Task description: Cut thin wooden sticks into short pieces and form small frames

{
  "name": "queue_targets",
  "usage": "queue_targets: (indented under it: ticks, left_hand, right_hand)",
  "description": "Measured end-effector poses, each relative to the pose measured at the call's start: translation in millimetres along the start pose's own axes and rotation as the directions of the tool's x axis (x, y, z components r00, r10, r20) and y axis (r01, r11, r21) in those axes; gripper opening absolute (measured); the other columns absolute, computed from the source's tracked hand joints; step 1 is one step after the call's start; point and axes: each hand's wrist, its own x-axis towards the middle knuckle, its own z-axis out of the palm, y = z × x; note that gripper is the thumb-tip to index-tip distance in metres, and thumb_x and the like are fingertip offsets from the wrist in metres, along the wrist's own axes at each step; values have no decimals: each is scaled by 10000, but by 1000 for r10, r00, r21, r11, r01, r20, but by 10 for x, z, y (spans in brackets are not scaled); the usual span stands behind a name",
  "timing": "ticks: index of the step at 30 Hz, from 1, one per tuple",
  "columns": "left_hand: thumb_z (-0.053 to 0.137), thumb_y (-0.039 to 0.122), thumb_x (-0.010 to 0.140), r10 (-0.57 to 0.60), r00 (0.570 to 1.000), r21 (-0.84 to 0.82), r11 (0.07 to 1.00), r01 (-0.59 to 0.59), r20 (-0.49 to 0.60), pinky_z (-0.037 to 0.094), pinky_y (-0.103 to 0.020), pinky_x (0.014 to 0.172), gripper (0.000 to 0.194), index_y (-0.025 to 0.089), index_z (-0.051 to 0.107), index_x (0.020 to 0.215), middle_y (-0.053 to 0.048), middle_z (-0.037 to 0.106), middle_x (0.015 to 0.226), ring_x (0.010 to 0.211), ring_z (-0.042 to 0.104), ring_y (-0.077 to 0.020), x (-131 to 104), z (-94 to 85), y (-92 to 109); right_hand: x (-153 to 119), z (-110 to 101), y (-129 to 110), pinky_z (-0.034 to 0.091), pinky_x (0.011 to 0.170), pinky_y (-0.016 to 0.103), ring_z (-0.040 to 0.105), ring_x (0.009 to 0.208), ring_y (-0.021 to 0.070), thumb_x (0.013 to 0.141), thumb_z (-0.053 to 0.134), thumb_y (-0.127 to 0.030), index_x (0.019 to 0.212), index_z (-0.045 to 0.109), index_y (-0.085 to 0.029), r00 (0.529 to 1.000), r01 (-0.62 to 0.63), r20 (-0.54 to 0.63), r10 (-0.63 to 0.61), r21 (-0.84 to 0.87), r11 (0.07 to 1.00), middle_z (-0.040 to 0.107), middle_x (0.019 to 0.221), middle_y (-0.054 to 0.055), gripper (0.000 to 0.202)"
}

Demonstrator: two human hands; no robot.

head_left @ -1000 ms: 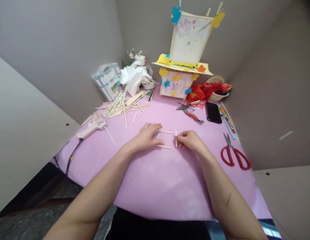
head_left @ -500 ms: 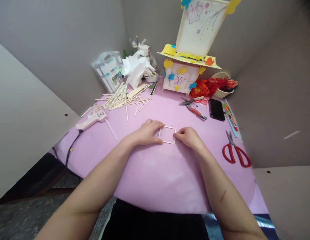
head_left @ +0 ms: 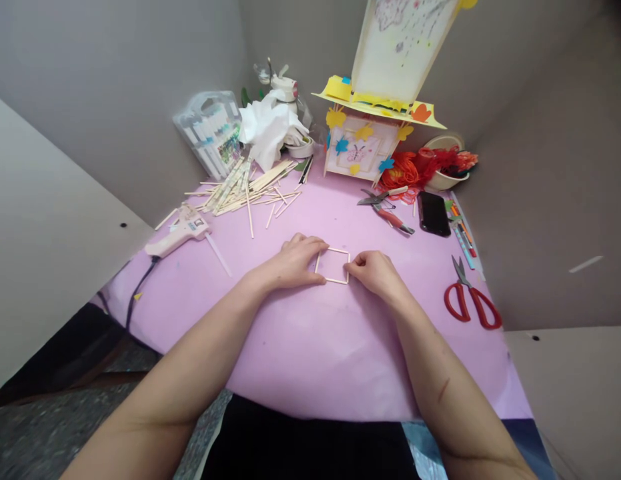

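Note:
A small square of thin wooden sticks (head_left: 335, 281) lies flat on the purple-covered table. My left hand (head_left: 299, 260) spans its left side, thumb on the lower stick and fingertips at the upper left corner, holding it between them. From the other side my right hand (head_left: 373, 270) pinches the right-hand stick with thumb and forefinger. Whether the corners are joined is too small to tell.
Loose wooden sticks (head_left: 247, 193) are piled back left near a glue gun (head_left: 183, 235). A decorated paper lantern-like model (head_left: 363, 147) stands at the back. Pliers (head_left: 390, 213), a phone (head_left: 434, 215) and red-handled scissors (head_left: 467, 293) lie to the right.
The view has shifted slightly. Both hands keep nearly the same positions on the stick square, with no clear change in grip.

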Motion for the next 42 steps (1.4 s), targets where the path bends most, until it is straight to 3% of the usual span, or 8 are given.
queue_targets:
  ticks: [13, 20, 27, 34, 42]
  left_hand:
    - [660, 481, 710, 11, 1000, 17, 1000, -11, 16, 332, -429, 994, 658, 227, 474, 1288, -72, 486, 1334, 1189, 401, -296, -2, 4, 2]
    - [689, 491, 668, 18, 1000, -19, 1000, -18, 15, 309, -418, 1043, 797, 201, 421, 1361, -88, 406, 1422, 1253, 369, -300, -26, -90, -75]
    - [701, 449, 660, -15, 997, -32, 999, 17, 74, 318, -398, 1048, 801, 209, 416, 1369, -79, 454, 1382, 1243, 379, -291, -55, -188, -160]
    - [700, 439, 674, 12, 997, -13, 1000, -11, 81, 343, -400, 1020, 776, 210, 422, 1361, -73, 481, 1352, 1199, 396, -283, -42, -158, -164]
    - [691, 443, 685, 6, 998, -14, 1000, -5, 66, 353, -406, 996, 735, 227, 446, 1343, -71, 500, 1334, 1173, 412, -283, -44, -152, -145]
  right_hand:
    - [-7, 14, 15, 310, 525, 241, 537, 577, 129, 724, 595, -346, 635, 659, -180, 1000, 13, -18, -12, 41, 999, 631, 598, 12, 199]
    - [-10, -30, 101, 336, 548, 252, 539, 580, 137, 753, 571, -378, 625, 624, -181, 996, 61, -73, -55, 87, 994, 632, 601, 14, 241]
    - [-16, -64, 363, 423, 621, 258, 578, 661, 143, 740, 618, -321, 839, 638, -188, 975, 215, -103, -196, 223, 951, 660, 756, 12, 168]
    - [-46, -55, 392, 447, 798, 336, 572, 887, 201, 722, 681, -250, 1026, 643, -200, 904, 424, -119, -411, 126, 897, 649, 972, 55, 310]
    - [-70, -45, 383, 432, 836, 364, 547, 949, 224, 699, 725, -253, 1034, 634, -209, 883, 463, -128, -452, 81, 883, 654, 1023, 49, 350]
